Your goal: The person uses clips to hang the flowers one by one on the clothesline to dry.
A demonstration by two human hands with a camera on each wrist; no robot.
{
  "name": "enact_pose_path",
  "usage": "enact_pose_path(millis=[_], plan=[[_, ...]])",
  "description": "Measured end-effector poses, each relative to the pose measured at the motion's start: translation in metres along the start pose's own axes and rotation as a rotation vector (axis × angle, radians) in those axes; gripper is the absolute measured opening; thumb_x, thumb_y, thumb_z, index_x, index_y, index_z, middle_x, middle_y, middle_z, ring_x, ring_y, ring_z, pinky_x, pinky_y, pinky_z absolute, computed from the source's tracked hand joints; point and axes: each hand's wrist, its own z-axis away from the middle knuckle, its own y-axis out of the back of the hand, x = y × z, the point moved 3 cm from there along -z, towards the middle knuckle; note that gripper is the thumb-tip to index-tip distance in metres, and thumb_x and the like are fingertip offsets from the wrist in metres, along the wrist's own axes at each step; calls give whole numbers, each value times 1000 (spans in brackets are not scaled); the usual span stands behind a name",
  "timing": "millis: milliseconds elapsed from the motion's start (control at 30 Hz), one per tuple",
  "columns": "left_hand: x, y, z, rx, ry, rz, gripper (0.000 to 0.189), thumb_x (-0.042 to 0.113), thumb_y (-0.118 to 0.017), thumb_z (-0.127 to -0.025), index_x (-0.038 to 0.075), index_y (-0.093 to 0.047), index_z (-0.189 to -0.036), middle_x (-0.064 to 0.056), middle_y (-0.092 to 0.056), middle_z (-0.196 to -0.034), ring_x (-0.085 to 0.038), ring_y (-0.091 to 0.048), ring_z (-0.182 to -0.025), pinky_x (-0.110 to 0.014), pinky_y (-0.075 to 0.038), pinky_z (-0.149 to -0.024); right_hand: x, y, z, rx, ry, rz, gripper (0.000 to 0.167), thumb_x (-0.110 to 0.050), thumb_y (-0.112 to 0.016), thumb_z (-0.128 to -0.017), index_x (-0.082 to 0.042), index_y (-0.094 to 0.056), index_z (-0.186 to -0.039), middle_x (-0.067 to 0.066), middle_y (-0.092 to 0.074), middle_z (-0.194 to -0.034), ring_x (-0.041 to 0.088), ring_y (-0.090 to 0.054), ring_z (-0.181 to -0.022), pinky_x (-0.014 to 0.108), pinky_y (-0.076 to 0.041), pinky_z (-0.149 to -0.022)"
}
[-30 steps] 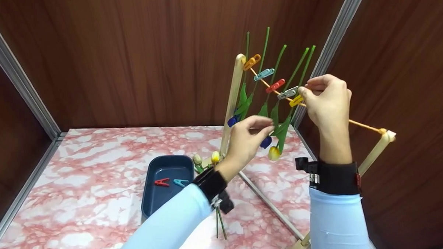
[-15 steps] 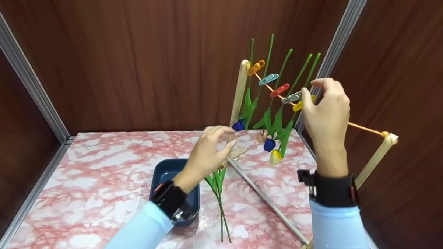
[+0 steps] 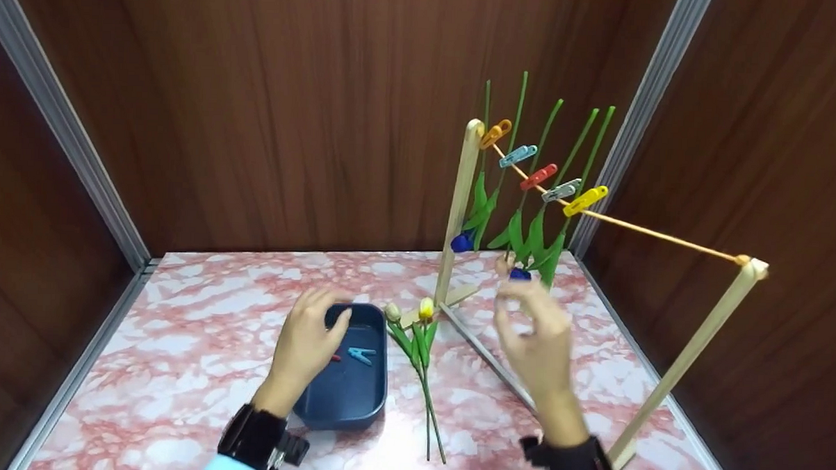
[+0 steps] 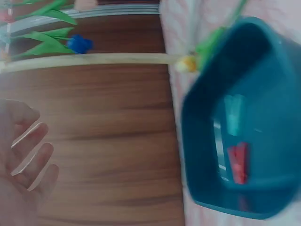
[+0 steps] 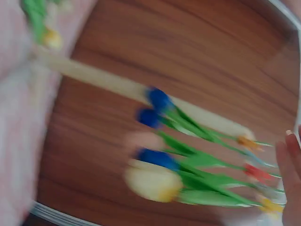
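Note:
My left hand (image 3: 306,339) hovers over the left side of a dark blue bin (image 3: 346,403), fingers loosely bent and holding nothing. Inside the bin lie a light blue clothespin (image 3: 361,355) and a red clothespin (image 4: 239,162). In front of the rack my right hand (image 3: 540,333) is lifted, slightly blurred, with nothing in its fingers. Behind it several artificial tulips hang head down from an orange cord (image 3: 661,234). Orange, light blue, red, grey and yellow clothespins (image 3: 586,200) hold their stems. The right hand partly hides the lowest blooms; the right wrist view shows blue tulips (image 5: 160,99) and a pale yellow tulip (image 5: 153,181).
Two loose tulips (image 3: 424,346), one whitish and one yellow, lie crossed on the marbled table just right of the bin. Wooden posts (image 3: 458,208) carry the cord, joined by a grey bar (image 3: 487,356) low across the table. Wood-grain walls (image 3: 290,119) surround the table.
My left hand has moved from the hanging tulips down and left to the bin. The right hand has left the yellow clothespin and come down; the clothespin stays on the cord.

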Motion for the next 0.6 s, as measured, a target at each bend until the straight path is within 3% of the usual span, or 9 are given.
enact_pose_path(millis=[100, 300, 367, 467, 600], plan=[[-13, -8, 13, -1, 19, -29, 17, 6, -80, -95, 6, -80, -112, -11, -81, -115, -34, -74, -116, -52, -60, -104, 15, -13, 28, -80, -125, -26, 22, 18, -74, -85, 1, -77, -98, 15, -80, -95, 18, -76, -93, 18, -62, -94], [-33, -32, 38, -45, 54, -98, 22, 2, -82, -90, 6, -79, -111, -11, -80, -113, -34, -73, -110, -51, -62, -99, 37, -38, 69, -150, -341, -74, 20, 16, -75, -89, -2, -77, -98, 10, -80, -95, 14, -77, -92, 20, -65, -89], [-39, -43, 47, -89, 87, -103, 26, 1, -83, -88, 6, -78, -113, -11, -80, -114, -33, -73, -108, -51, -63, -97, 43, -42, 81, -169, -421, -80, 18, 15, -74, -91, -2, -77, -98, 9, -79, -95, 18, -79, -93, 20, -65, -89], [-45, -56, 49, -162, 116, -110, 32, 3, -84, -87, 6, -77, -118, -13, -79, -118, -35, -72, -111, -53, -63, -98, 52, -50, 90, -172, -510, -89, 13, 12, -74, -93, -1, -77, -97, 8, -79, -94, 25, -80, -93, 22, -66, -90], [-54, -71, 47, -289, 155, -124, 40, 8, -85, -89, 3, -73, -127, -18, -76, -129, -41, -70, -120, -57, -60, -104, 60, -62, 98, -193, -610, -118, 5, 5, -75, -96, 2, -77, -98, 12, -81, -96, 13, -78, -91, 21, -65, -90]])
